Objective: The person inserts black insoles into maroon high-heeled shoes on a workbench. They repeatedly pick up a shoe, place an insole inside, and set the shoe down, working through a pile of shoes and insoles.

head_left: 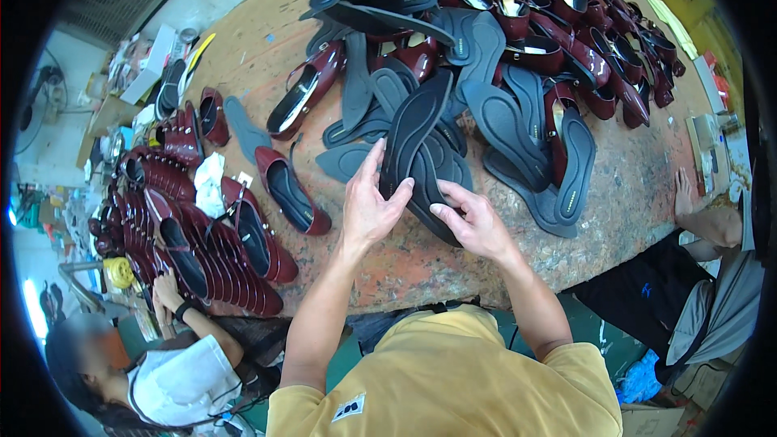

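My left hand (368,206) grips the heel end of a dark grey shoe sole (413,125) that points up and away over the worktable (639,186). My right hand (473,222) rests its fingers on another dark sole (433,198) lying flat beneath and beside the first. Both hands sit at the near edge of a spread of loose grey soles (510,125). A single maroon flat shoe (291,190) lies just left of my left hand.
A heap of maroon shoes (583,24) fills the far right of the table. Rows of maroon shoes (210,251) line the left edge, where a person in white (182,372) reaches in. Another person's hand (686,194) rests at the right edge. Boxes sit far left.
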{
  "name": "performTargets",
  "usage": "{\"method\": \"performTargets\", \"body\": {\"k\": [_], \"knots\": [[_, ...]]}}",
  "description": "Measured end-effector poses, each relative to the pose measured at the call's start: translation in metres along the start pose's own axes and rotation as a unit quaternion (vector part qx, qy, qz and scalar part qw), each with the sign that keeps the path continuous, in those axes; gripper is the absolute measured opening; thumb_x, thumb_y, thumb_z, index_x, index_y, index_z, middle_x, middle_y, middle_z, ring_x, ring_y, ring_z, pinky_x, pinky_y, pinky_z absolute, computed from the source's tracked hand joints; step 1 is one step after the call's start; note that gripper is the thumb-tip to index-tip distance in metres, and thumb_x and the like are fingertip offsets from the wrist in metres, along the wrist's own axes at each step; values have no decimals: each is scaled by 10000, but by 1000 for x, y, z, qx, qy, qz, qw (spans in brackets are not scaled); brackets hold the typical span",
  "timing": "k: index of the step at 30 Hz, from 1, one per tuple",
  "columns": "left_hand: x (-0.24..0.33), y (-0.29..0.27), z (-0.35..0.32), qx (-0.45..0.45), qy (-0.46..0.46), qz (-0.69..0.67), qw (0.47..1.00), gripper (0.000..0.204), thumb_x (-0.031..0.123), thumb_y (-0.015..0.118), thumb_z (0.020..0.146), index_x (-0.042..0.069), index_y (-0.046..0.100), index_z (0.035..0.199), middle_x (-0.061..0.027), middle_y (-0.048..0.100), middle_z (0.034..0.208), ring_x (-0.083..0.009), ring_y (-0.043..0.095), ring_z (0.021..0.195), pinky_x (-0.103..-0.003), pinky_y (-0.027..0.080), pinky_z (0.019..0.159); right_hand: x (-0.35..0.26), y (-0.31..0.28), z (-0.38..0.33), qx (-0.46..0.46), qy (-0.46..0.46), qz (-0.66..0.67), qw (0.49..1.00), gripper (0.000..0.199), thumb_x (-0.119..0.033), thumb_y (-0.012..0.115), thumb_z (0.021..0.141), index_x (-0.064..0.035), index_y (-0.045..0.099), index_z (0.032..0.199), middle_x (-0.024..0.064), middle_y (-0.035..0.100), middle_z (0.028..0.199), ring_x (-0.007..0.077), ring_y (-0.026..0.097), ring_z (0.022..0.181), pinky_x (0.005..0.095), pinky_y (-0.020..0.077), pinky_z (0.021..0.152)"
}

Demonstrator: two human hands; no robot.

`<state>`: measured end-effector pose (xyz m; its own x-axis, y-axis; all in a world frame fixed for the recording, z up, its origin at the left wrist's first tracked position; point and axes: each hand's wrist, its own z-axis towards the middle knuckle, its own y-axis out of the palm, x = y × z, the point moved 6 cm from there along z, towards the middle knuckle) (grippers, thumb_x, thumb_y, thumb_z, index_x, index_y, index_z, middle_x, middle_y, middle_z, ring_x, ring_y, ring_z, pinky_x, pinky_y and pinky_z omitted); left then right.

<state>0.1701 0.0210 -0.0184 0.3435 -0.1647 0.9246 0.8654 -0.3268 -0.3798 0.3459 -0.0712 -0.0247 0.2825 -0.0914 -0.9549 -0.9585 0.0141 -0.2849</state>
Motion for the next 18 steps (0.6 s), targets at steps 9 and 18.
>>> {"method": "performTargets", "body": {"k": [9, 18], "knots": [[-32, -31, -46, 88, -87, -273, 954, 501, 137, 443, 1087, -79, 539, 1529, -74, 707, 1041, -133, 702, 837, -313, 641, 711, 31, 34, -1, -62, 66, 144, 985, 355, -104, 690, 1061, 34, 662, 1387, 76, 789, 1126, 114, 692, 1011, 299, 552, 937], [-22, -49, -63, 90, -69, -10, 994, 352, 114, 454, 1083, -55, 685, 1288, -82, 665, 748, -155, 675, 665, -344, 607, 670, 37, 30, -2, -37, 57, 0, 998, 372, -149, 694, 1053, 54, 664, 1363, 152, 793, 1131, 176, 722, 994, 343, 570, 904]]}}
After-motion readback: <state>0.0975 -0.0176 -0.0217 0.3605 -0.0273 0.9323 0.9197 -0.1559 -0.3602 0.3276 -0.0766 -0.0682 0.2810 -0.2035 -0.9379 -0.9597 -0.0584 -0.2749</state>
